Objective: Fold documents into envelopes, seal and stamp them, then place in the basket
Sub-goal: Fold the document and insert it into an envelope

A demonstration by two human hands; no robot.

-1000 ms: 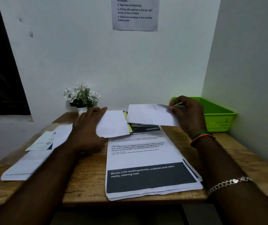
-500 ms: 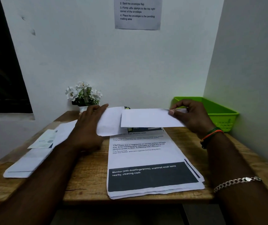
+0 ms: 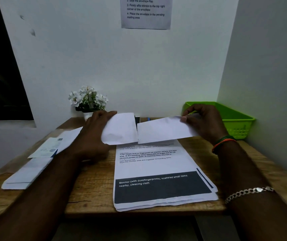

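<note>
My left hand point(image 3: 91, 136) holds a folded white document point(image 3: 120, 129) above the far end of the desk. My right hand point(image 3: 203, 122) pinches the right end of a white envelope point(image 3: 163, 130), its left end almost touching the folded document. Both are lifted above a stack of printed documents point(image 3: 156, 171) lying in the middle of the wooden desk point(image 3: 94, 188). A green plastic basket point(image 3: 234, 119) sits at the back right corner, just behind my right hand.
A pile of white envelopes point(image 3: 33, 167) and a small stamp sheet point(image 3: 47, 148) lie on the left of the desk. A pot of white flowers point(image 3: 88, 100) stands at the back. An instruction sheet point(image 3: 146, 13) hangs on the wall. Walls close the back and right.
The envelope in my right hand has shifted slightly right and tilted, so it no longer overlaps the folded document. My left hand has stayed nearly still.
</note>
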